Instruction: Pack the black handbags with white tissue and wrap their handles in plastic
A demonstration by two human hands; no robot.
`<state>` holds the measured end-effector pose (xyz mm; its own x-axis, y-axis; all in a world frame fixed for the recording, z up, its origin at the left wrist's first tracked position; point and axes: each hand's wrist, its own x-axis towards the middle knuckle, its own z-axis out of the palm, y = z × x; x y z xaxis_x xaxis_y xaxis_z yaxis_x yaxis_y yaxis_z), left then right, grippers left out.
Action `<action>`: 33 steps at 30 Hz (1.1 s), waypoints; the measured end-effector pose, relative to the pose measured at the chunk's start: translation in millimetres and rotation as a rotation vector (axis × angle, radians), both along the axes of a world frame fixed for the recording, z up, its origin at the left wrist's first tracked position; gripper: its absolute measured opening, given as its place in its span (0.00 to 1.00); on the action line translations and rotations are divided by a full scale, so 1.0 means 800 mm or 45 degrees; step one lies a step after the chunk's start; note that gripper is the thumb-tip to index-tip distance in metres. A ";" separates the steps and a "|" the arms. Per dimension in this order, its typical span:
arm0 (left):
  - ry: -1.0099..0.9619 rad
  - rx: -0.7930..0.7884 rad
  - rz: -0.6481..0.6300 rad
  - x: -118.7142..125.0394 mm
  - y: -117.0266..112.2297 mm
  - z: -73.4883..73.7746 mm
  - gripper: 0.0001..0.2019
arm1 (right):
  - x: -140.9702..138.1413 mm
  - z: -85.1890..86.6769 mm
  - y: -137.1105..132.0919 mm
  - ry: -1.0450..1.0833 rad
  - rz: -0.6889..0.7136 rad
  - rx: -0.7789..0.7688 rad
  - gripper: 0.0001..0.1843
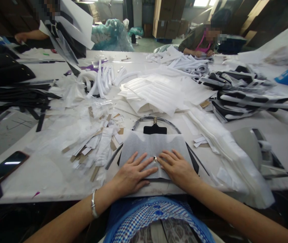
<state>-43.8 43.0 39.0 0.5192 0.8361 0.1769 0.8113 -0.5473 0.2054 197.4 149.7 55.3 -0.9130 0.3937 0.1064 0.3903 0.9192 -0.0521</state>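
Observation:
A sheet of thin white tissue (151, 145) lies over a flat black bag piece (155, 129) at the near edge of the white table (47, 182). My left hand (133, 173) lies flat on the tissue with fingers spread, open. My right hand (176, 167) lies flat beside it, fingers stretched out and open. Between the fingertips a small metal stud (155, 159) pokes through the tissue. A metal clasp (155, 120) and a dark curved strap (159, 118) show beyond the sheet.
A dark phone (3, 170) lies at the left. Scraps of white paper and card (93, 141) are heaped left of the tissue, stacked white sheets (156, 94) behind, black-and-white pieces (245, 91) at the right. Two other people work at the far side.

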 end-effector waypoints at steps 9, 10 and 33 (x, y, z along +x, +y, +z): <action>0.023 -0.010 0.001 -0.001 0.000 0.005 0.28 | 0.007 -0.008 -0.003 0.053 -0.032 -0.073 0.24; 0.020 -0.008 0.005 -0.001 0.000 0.005 0.28 | 0.008 -0.008 -0.003 0.057 -0.032 -0.075 0.25; 0.061 -0.066 -0.046 0.000 0.005 0.012 0.29 | 0.011 0.009 0.005 -0.084 0.006 -0.183 0.23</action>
<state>-44.1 46.9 48.4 0.5561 0.8241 0.1083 0.8008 -0.5661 0.1955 206.0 153.5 62.2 -0.9181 0.3961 -0.0108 0.3927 0.9060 -0.1579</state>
